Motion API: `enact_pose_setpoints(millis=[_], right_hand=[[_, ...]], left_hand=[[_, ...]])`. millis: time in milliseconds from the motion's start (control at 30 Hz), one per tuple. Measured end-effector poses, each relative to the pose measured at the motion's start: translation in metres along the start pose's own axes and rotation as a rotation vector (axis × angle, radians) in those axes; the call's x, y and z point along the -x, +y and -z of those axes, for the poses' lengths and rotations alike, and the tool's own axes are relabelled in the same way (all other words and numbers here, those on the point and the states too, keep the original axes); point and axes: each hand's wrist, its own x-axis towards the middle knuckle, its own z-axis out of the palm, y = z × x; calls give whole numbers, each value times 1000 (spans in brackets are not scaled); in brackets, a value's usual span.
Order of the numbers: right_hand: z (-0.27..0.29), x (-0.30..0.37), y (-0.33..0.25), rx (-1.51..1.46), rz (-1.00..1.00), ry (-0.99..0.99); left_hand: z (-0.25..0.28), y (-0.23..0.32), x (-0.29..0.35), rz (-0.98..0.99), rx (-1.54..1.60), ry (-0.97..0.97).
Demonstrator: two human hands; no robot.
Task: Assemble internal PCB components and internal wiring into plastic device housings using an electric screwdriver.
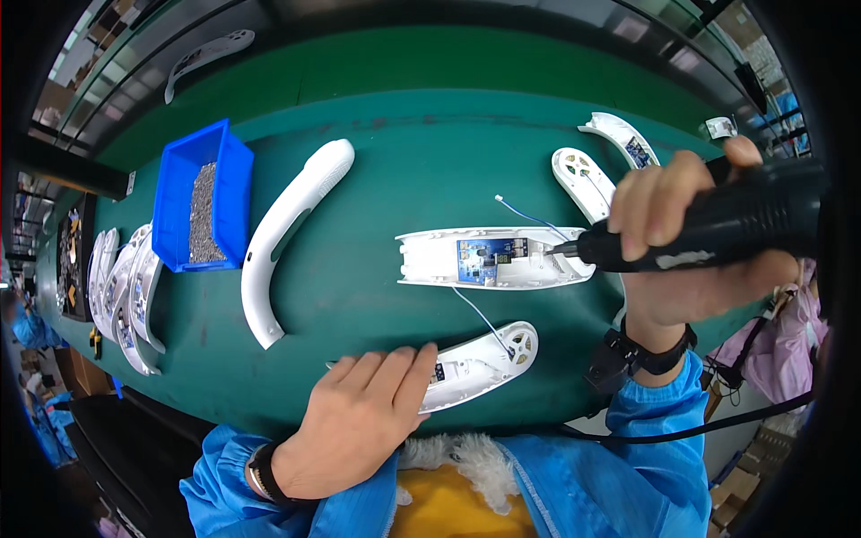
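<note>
The right hand (662, 204) grasps a black electric screwdriver (762, 215), its bit (558, 251) at the right end of the central white shell (430, 257). The left hand (354, 426) covers the near shell (471, 372); whether its fingers grip, I cannot tell.

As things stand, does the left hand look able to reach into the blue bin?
Probably yes. The left hand rests on a white shell; the curved white cover lies partly between, but low, so passing over it seems easy. The blue bin is open at the top.
</note>
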Motion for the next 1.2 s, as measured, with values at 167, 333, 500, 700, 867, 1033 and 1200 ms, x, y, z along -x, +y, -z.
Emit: enact_pose_setpoints(millis=[167, 333, 500, 700, 867, 1033, 1200], right_hand=[[14, -3, 4, 39, -14, -1], [5, 0, 13, 99, -21, 131], [-2, 0, 25, 180, -101, 86], [4, 4, 29, 164, -100, 42], [10, 1, 33, 118, -51, -48], [8, 2, 33, 103, -73, -30], [13, -1, 34, 81, -58, -79]], left_hand=[[65, -39, -1, -176, 66, -195], [136, -123, -92, -27, 231, 173], [93, -130, -150, -251, -144, 389], [36, -48, -111, -157, 106, -19], [33, -43, -109, -59, 137, -183], [30, -48, -109, -76, 149, -155], [29, -46, -109, -66, 142, -169]])
